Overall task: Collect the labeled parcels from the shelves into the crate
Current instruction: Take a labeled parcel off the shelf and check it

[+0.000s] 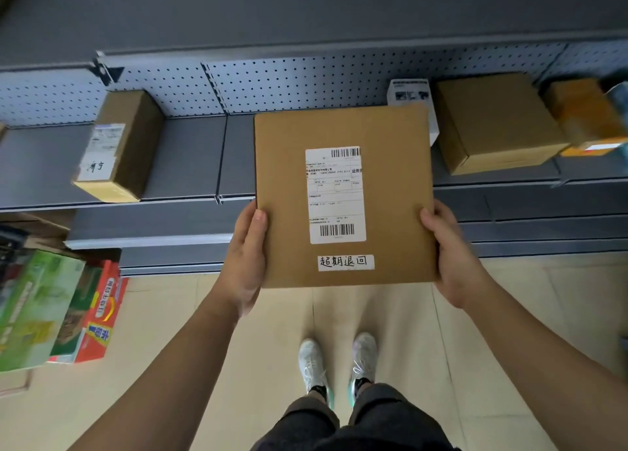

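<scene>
I hold a flat square cardboard parcel point(282, 192) in front of the grey shelves point(190, 165), its face toward me. It carries a white shipping label with barcodes and a small white strip with handwritten characters below. My left hand point(245, 260) grips its lower left edge, thumb on the front. At the lower right edge my right hand point(452, 256) grips it the same way. No crate is in view.
On the shelf stand a labeled brown box point(129, 134) at left, a small white box point(407, 91) behind the parcel, a plain brown box point(492, 120) and an orange-taped box point(584, 114) at right. Colourful cartons point(51, 307) sit on the floor at left. My feet point(339, 362) stand on beige tile.
</scene>
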